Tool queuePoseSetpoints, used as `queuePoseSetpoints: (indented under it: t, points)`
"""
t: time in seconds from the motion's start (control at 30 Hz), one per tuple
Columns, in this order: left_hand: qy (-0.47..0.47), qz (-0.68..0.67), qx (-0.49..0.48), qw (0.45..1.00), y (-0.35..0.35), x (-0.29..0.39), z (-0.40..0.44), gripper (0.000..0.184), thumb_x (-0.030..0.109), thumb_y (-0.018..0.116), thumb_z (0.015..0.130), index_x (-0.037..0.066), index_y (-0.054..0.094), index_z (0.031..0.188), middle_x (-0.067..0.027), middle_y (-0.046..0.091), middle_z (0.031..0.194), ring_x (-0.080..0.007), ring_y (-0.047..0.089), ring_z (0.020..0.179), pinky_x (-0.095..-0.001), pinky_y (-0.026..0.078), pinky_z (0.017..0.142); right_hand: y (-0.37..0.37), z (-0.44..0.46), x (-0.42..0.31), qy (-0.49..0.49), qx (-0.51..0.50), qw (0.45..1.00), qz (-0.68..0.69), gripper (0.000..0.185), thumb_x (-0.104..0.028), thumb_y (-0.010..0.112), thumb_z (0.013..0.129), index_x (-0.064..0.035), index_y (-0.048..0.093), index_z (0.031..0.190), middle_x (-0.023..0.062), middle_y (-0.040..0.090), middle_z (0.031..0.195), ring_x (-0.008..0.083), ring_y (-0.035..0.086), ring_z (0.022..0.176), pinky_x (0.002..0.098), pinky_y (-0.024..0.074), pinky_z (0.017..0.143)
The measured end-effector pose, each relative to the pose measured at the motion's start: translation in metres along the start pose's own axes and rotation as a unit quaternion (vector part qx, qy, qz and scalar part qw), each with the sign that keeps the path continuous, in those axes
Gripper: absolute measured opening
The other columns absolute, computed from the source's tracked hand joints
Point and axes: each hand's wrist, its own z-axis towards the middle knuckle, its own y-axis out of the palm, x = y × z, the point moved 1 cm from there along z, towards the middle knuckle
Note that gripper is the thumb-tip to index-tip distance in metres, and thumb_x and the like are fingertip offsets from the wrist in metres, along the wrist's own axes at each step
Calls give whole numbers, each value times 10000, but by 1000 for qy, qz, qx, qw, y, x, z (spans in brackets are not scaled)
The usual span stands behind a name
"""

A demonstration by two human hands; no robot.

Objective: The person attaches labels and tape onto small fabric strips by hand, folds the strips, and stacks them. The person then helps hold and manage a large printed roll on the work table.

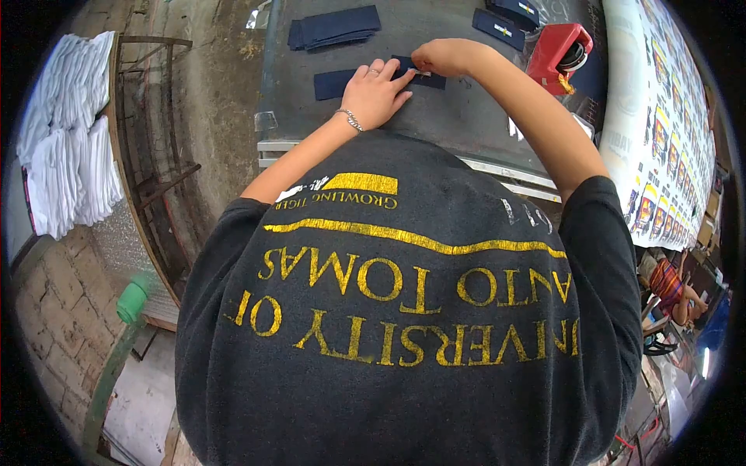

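While left hand + right hand touch fabric | shirt: "GROWLING TIGER"

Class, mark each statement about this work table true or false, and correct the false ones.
1. The left hand touches dark blue fabric. True.
2. A silver bracelet circles the right wrist. False: the silver bracelet is on the left wrist.
3. The red tape dispenser is to the right of the right hand. True.
4. The piled white cloth lies between the hands. False: the piled white cloth is left of both.
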Motion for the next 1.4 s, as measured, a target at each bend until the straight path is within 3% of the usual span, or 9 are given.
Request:
queuePoseSetpoints:
  t: [0.17, 0.5, 0.57, 0.7, 0.9, 0.97, 1.1, 1.17, 1.4]
  points:
    - [-2, 1, 17, 1000, -1, 0, -1, 403, 371, 585, 939, 220, 620, 1311, -36, 555, 1156, -222, 546, 1046, -358, 448, 845, -4, 23, -8, -47, -66, 988, -129, 123, -136, 620, 844, -88, 631, 957, 103, 688, 904, 326, 653, 854, 439, 493, 701]
    - [-5, 6, 11, 1000, 0, -1, -1, 389, 362, 589, 935, 222, 631, 1296, -36, 564, 1177, -215, 547, 1056, -359, 448, 857, -1, 24, -18, 11, -24, 995, -98, 111, -162, 714, 756, -64, 662, 747, 117, 686, 745, 320, 680, 749, 445, 518, 657]
    - [-2, 9, 14, 1000, 0, -1, -1, 391, 359, 590, 934, 222, 627, 1299, -36, 565, 1178, -216, 548, 1053, -358, 448, 855, -2, 25, -19, 22, -4, 992, -128, 248, -202, 803, 736, -65, 740, 932, 117, 732, 897, 304, 710, 860, 422, 552, 719]
    - [-4, 7, -5, 1000, -2, 0, 0, 401, 355, 595, 930, 220, 615, 1307, -36, 569, 1187, -217, 550, 1048, -357, 447, 847, -5, 34, -17, 24, 44, 988, -145, 335, -265, 866, 611, -33, 690, 778, 110, 708, 761, 317, 712, 841, 435, 554, 705]
    - [7, 12, -3, 1000, -2, -2, 2, 406, 351, 613, 917, 219, 617, 1301, -38, 569, 1178, -220, 553, 1048, -354, 448, 840, -14, 32, -3, 99, 38, 977, -183, 611, -404, 914, 558, -56, 703, 1013, 96, 728, 1008, 287, 689, 1014, 421, 537, 817]
    - [11, 11, 3, 1000, -2, -1, 2, 408, 347, 618, 913, 217, 618, 1299, -38, 570, 1171, -221, 554, 1048, -355, 449, 839, -4, 28, 9, 60, 145, 965, -209, 740, -491, 906, 503, -104, 658, 1083, 68, 690, 1052, 285, 658, 1036, 398, 498, 871]
    - [3, -12, -5, 1000, -3, -3, 4, 406, 327, 622, 907, 213, 622, 1296, -41, 575, 1160, -229, 556, 1050, -363, 450, 841, 28, -13, 30, 51, 323, 945, -15, 570, -455, 869, 623, -104, 623, 999, 63, 632, 1010, 285, 605, 986, 401, 471, 884]
    - [-6, -18, 4, 1000, 0, -3, 5, 404, 324, 639, 887, 215, 631, 1275, -39, 576, 1145, -224, 551, 1058, -364, 439, 845, 63, -22, 37, 95, 373, 916, 112, 506, -397, 845, 687, -122, 648, 1063, 77, 611, 1077, 303, 567, 1087, 413, 472, 926]
    - [-51, -102, 17, 993, -4, -7, 17, 432, 288, 716, 817, 201, 603, 1225, -26, 607, 1108, -246, 555, 1064, -406, 448, 882, 96, -31, 11, 145, 439, 871, 167, 316, -192, 817, 745, -82, 673, 1004, 127, 599, 1100, 314, 559, 1075, 392, 478, 916]
